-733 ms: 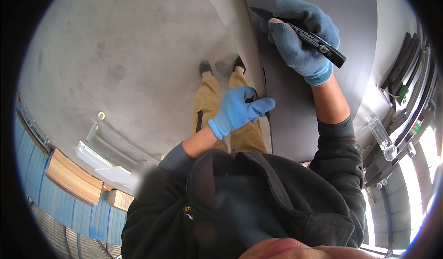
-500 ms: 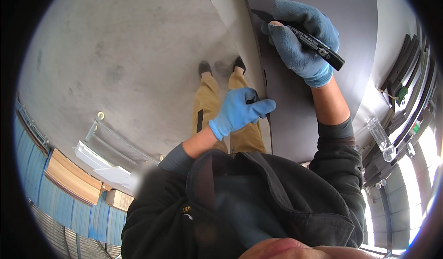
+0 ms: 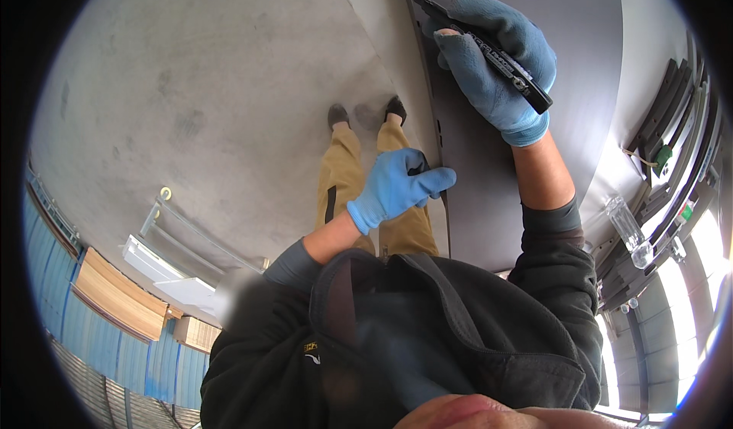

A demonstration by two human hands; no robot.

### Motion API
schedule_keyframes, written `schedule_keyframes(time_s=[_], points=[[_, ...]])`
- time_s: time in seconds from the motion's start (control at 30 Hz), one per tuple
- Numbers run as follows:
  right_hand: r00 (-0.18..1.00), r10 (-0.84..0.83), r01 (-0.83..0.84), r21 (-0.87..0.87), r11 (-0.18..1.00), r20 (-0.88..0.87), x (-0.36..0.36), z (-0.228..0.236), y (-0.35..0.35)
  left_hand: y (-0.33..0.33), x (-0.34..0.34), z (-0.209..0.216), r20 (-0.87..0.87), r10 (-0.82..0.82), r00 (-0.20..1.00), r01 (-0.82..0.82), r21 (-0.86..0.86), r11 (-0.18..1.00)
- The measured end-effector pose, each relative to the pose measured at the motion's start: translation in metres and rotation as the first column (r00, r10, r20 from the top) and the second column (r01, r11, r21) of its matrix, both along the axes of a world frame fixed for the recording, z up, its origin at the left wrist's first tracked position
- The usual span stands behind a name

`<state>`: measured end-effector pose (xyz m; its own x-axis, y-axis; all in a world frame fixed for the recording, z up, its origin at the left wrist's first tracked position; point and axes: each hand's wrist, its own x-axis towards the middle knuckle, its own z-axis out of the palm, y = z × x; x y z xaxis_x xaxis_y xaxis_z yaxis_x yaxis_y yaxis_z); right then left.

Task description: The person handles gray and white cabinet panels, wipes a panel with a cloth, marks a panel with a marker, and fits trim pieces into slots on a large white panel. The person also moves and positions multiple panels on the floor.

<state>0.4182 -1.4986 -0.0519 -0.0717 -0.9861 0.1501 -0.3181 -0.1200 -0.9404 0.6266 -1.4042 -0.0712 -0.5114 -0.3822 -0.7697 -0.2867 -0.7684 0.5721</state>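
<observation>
A black marker pen (image 3: pixel 500 61) slants through the grip of my right hand (image 3: pixel 500 77), which wears a blue work glove. Its tip points to the upper left, above the edge of a dark grey panel (image 3: pixel 489 207). I cannot tell whether the tip touches the panel. Also gloved in blue, my left hand (image 3: pixel 393 188) is closed at the panel's near left edge. A small black thing shows between its thumb and fingers, too hidden to name.
Several dark strips (image 3: pixel 676 116) and a clear plastic bottle (image 3: pixel 628 223) lie at the right. Concrete floor (image 3: pixel 214 85) stretches to the left. A metal frame on wheels (image 3: pixel 206 234) stands lower left, near stacked wooden boards (image 3: pixel 118 295).
My right hand has shifted slightly up and to the left with the marker pen. My left hand has barely moved.
</observation>
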Motion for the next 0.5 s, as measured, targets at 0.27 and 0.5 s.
schedule_keyframes(time_s=[0.27,0.5], points=[[0.98,0.047,-0.062,-0.07,0.996,-0.195,-0.0053,0.0006,-0.003,-0.0002,-0.0001,-0.003,-0.029,0.0,1.0,0.0,0.02,1.0],[0.999,-0.021,0.021,-0.002,1.0,-0.026,-0.0019,-0.0006,0.0016,-0.0012,-0.0002,-0.0019,-0.025,-0.012,1.0,0.012,0.019,1.0]])
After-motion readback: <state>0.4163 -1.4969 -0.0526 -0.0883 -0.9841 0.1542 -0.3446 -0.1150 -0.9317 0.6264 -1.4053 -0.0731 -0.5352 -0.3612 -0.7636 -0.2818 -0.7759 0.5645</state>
